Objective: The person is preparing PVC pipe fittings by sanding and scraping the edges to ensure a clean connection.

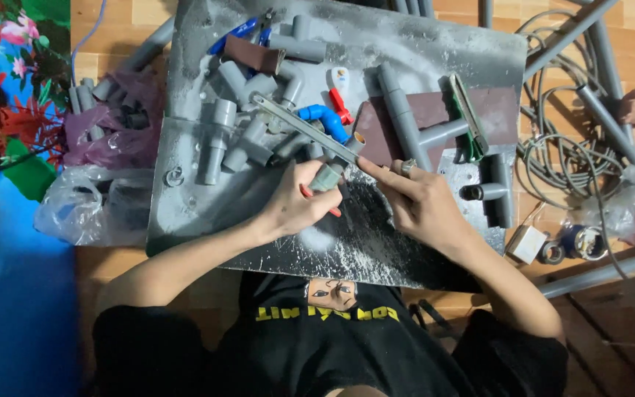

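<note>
From the head camera, your left hand (295,202) is closed around a small grey pipe piece (327,176) in the middle of the frame, just above the dusty dark patch on the metal board (185,213). Your right hand (420,202) is partly closed, with its pointing finger stretched out along a long flat metal tool (299,125) that lies slanted across the pipe piece. The pipe piece looks light, hard and smooth, so it may slip with dust on it. Hold it tight around its round body. Other grey pipe pieces (237,121) sit in the upper left, and a blue bend (325,119) lies near the tool.
</note>
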